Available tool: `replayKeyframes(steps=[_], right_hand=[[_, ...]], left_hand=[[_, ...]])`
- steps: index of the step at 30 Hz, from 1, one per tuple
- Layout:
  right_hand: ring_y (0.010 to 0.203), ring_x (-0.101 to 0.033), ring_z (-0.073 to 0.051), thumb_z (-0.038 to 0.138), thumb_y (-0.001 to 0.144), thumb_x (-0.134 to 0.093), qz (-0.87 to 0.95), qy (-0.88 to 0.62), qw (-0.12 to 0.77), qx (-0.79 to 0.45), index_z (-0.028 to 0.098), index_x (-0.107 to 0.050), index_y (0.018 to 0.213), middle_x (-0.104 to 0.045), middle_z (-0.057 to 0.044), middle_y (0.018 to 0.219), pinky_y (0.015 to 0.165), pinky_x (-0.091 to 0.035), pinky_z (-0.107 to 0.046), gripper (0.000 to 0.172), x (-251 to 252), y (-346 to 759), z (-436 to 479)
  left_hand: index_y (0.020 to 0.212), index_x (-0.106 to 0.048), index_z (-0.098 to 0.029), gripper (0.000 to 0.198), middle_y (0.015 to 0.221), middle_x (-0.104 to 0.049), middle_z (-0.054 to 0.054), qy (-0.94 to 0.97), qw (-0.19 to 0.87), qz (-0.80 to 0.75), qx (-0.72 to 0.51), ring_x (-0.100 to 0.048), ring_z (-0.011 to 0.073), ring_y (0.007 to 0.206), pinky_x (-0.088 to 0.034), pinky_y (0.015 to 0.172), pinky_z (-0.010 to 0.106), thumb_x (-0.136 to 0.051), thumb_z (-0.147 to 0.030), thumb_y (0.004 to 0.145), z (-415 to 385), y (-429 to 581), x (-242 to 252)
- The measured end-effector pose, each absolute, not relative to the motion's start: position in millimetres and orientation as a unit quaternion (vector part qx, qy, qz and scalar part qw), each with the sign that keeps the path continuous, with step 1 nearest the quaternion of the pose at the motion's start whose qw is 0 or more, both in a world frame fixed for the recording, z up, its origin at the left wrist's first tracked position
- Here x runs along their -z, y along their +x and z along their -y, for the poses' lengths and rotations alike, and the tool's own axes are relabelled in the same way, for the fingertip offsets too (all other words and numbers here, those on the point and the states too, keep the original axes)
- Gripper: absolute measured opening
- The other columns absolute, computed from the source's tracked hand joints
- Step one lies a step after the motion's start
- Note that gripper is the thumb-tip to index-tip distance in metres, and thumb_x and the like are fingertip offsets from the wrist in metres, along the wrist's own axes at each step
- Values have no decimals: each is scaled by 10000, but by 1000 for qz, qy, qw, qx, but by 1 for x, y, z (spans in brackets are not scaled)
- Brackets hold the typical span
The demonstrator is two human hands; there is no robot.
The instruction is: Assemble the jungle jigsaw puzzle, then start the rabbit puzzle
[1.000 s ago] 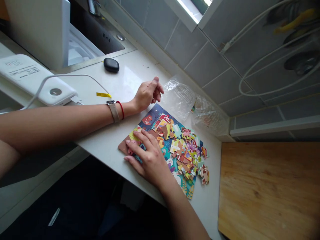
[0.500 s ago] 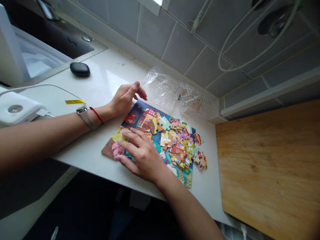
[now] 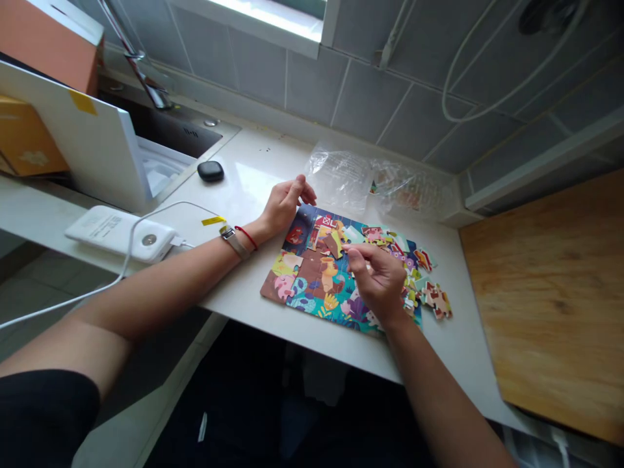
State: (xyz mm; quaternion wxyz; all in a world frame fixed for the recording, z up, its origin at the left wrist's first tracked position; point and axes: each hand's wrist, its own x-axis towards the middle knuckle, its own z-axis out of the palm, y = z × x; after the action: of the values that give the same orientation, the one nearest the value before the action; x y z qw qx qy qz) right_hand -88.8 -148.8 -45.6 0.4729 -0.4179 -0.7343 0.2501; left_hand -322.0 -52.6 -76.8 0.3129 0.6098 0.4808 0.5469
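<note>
A colourful cartoon jigsaw puzzle [image 3: 312, 286] lies assembled in part on the white counter [image 3: 253, 175]. Above its right half hovers my right hand [image 3: 375, 279], with thumb and forefinger pinched together; I cannot tell whether a piece is between them. Loose puzzle pieces [image 3: 412, 276] lie heaped along the board's right edge, and a few [image 3: 437, 300] rest on the bare counter. My left hand [image 3: 287, 207] sits loosely curled beside the puzzle's top corner, holding nothing. A watch [image 3: 234, 242] and a red string circle my left wrist.
Crumpled clear plastic packaging [image 3: 341, 177] lies behind the puzzle. A black earbud case [image 3: 210, 171] and a white power bank [image 3: 119, 234] with its cable sit to the left. A sink [image 3: 170, 133] is at back left, a wooden board [image 3: 550, 286] at right, tiled wall behind.
My right hand has lifted off the puzzle's left part and moved right, uncovering pink and brown areas. Loose pieces now sit further right. The view has pulled back, showing more counter.
</note>
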Motion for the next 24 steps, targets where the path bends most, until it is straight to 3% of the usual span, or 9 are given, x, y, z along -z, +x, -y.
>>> replayKeyframes(steps=[3,6,10,14,16,18,21,24], right_hand=[[536,-611,-148,388,1006,-643,665,-458,546,-223,216,-779,957,-660,30,616,596,-524,-299,225,43,-84,162],[521,-596,-155,429,1006,-629,616,-500,581,-181,198,-749,907,-631,31,594,588,-521,-303,278,43,-76,188],[767,-701,-227,417,1001,-622,663,-534,516,-90,205,-736,827,-722,-42,776,768,-575,-384,297,48,-49,237],[863,-727,-253,348,1000,-622,733,-535,419,-23,216,-764,891,-745,-73,914,814,-604,-419,223,55,-4,288],[969,-739,-285,341,998,-629,755,-539,373,23,226,-782,990,-751,-104,1046,871,-620,-471,192,60,21,314],[1170,-707,-350,364,1010,-615,771,-555,307,59,251,-757,1204,-719,-143,1279,972,-601,-570,266,68,42,340],[1479,-479,-467,461,1022,-574,763,-598,223,107,302,-441,1616,-434,-188,1661,1067,-521,-714,629,90,60,378],[1574,-267,-517,518,1015,-541,742,-639,155,134,328,-81,1722,-175,-174,1772,1074,-466,-793,864,117,60,405]], left_hand=[[783,-709,-181,792,777,-763,86,631,298,-471,-540,-714,163,747,-528,732,276,-254,-786,1018,56,-324,76],[785,-712,-189,781,792,-765,78,651,277,-462,-534,-711,172,773,-526,785,289,-246,-767,1026,62,-327,75],[784,-701,-195,711,842,-767,85,663,252,-484,-512,-703,199,838,-518,864,321,-229,-639,1078,74,-333,75],[868,-706,-190,569,959,-763,102,688,234,-499,-472,-680,232,959,-504,968,362,-262,-464,1095,86,-336,76],[901,-698,-192,489,1001,-744,111,709,226,-487,-457,-661,253,1007,-493,1015,389,-310,-432,1077,93,-336,77],[925,-687,-192,433,1033,-724,122,731,220,-468,-445,-643,271,1035,-485,1043,414,-348,-425,1060,100,-335,77],[984,-680,-184,426,1103,-707,138,760,216,-444,-424,-627,278,1072,-479,1070,433,-331,-415,1064,114,-333,78],[1031,-689,-184,448,1147,-710,137,766,219,-430,-424,-629,280,1117,-477,1086,432,-322,-436,1079,130,-333,79]])
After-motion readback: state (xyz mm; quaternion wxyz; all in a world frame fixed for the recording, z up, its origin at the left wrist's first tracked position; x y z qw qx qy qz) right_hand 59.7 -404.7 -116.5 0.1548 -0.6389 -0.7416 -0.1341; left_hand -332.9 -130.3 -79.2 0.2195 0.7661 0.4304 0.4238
